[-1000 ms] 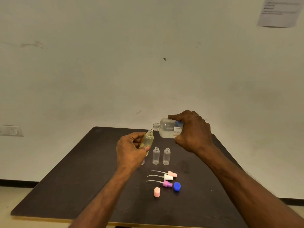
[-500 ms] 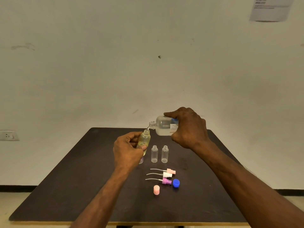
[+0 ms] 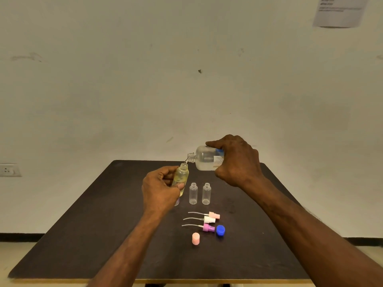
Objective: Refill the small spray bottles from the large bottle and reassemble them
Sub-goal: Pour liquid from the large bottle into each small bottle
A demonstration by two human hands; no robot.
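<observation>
My right hand [image 3: 236, 160] grips the large clear bottle [image 3: 205, 158], tipped on its side with its open neck pointing left. A thin stream runs from that neck into a small clear bottle [image 3: 182, 176] holding yellowish liquid, which my left hand [image 3: 159, 189] holds upright above the table. Two more small bottles [image 3: 193, 193] [image 3: 206, 193] stand open on the dark table [image 3: 83, 235]. In front of them lie three spray heads with tubes, pink [image 3: 213, 214], white [image 3: 209, 219] and magenta [image 3: 207, 227]. A blue cap [image 3: 220, 230] and a pink cap [image 3: 195, 238] sit nearby.
Behind the table rises a plain pale wall with a power socket [image 3: 8, 170] at the left and a paper notice [image 3: 339, 11] at the top right. A small purple-tinted object [image 3: 176, 201] shows just behind my left hand.
Both hands hold the same pouring pose. The view has shifted slightly, and the small bottle in my left hand holds a little more liquid.
</observation>
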